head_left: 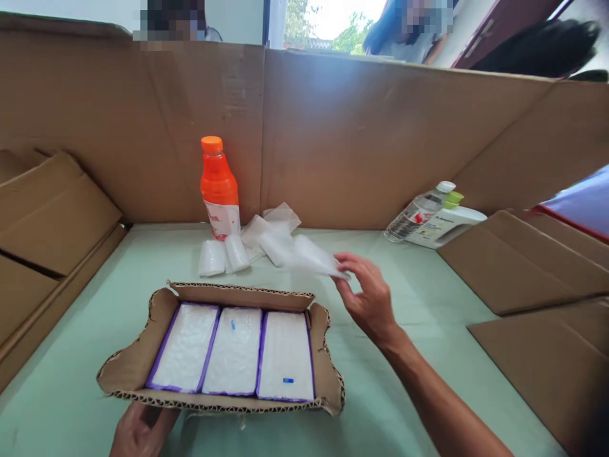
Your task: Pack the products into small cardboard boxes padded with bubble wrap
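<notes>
A cardboard tray [164, 317] with ragged cut edges holds three white packs side by side: a left pack [185, 346], a middle pack [232, 355] and a right pack [286, 346], all with purple edges. My left hand [143, 430] is closed at the tray's near left edge, its fingertips partly hidden beneath it. Beyond the tray's right corner, my right hand [365, 295] pinches a translucent plastic bag [311, 255], slightly blurred. Other crumpled clear plastic pieces [273, 231] lie just behind that bag. To their left are two small clear plastic rolls [223, 255].
An orange bottle [219, 190] stands against the tall cardboard wall [356, 139]. A clear water bottle [419, 212] leans on a white jug [447, 226] at the right. Cardboard flaps [57, 216] border the green tabletop [404, 393]. People are partly visible behind the wall.
</notes>
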Tool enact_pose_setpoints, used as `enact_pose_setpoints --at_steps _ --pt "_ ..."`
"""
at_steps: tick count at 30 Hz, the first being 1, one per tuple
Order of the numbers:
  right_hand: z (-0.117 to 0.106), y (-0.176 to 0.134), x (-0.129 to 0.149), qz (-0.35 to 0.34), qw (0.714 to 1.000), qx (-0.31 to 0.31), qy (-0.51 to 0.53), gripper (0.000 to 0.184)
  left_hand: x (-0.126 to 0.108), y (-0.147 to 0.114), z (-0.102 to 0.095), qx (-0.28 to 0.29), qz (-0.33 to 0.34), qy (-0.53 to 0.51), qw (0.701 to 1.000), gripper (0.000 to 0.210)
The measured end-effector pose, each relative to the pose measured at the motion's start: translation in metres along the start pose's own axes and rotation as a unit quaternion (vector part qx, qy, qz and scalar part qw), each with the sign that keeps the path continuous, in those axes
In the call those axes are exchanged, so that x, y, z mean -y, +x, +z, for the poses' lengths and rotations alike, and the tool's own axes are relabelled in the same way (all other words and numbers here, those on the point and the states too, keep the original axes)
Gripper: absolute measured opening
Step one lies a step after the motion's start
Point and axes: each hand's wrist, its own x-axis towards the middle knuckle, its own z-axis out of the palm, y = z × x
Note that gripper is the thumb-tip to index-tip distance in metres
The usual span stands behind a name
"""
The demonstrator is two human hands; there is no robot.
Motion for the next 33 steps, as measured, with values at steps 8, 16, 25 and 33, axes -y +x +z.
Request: enact_pose_setpoints --at_steps 8,16,25,33 --pt "-0.086 -0.108 0.014 0.050 0.968 0.244 0.002 0.034 0.006 -0.008 -0.012 0.010 -0.050 0.018 0.999 0.055" --pt "-0.032 -0.103 0.077 0.031 0.958 0.248 0.144 0.059 0.016 0.001 -0.019 -0.002 -0.077 0.066 0.995 0.060" --pt "0.002 -0.073 0.056 0.147 0.947 0.188 0.215 0.059 -0.051 0.032 0.047 0.046 0.049 -0.076 0.995 0.049" --pt "-0.030 -0.068 -0.014 0.175 0.974 0.131 0.051 0.036 -0.064 0.031 0.078 0.028 0.053 -0.189 0.980 0.071"
